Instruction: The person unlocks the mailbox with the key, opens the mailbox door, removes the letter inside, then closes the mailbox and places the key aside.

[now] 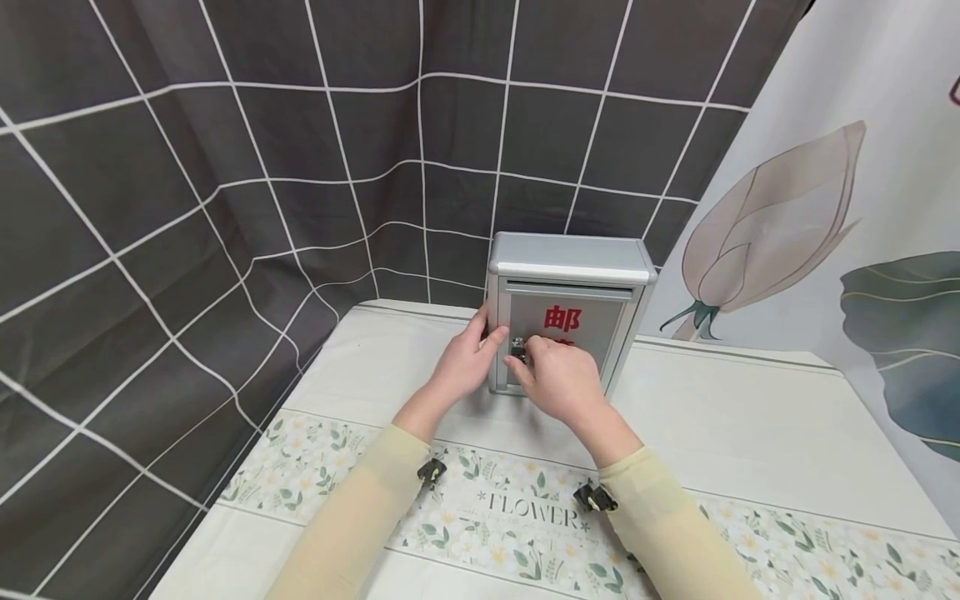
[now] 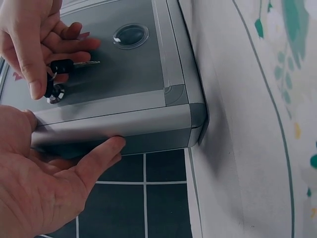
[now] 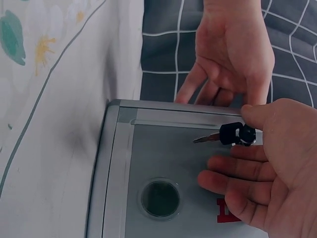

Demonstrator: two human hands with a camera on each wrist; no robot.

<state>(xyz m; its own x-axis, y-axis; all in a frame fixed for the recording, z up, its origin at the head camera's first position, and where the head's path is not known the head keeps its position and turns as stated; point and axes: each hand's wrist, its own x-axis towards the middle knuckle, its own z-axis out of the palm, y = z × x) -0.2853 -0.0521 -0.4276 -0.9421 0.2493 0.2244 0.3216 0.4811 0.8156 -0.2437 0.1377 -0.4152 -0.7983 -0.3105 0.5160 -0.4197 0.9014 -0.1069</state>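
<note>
A silver-grey metal mailbox with red characters stands upright at the table's back edge. My left hand holds its left side, the thumb at the front edge and the fingers along the side wall. At the lock on the door's left, my right hand pinches a black-headed key between thumb and forefinger. A second key dangles from the same ring, its blade free. The other right fingers are loosely bent before the door. How deep the pinched key sits is hidden.
A round clear window is set low in the door, and a slot runs under the top. The table wears a white floral cloth. Behind hang a dark grid curtain and a pale flower-print one.
</note>
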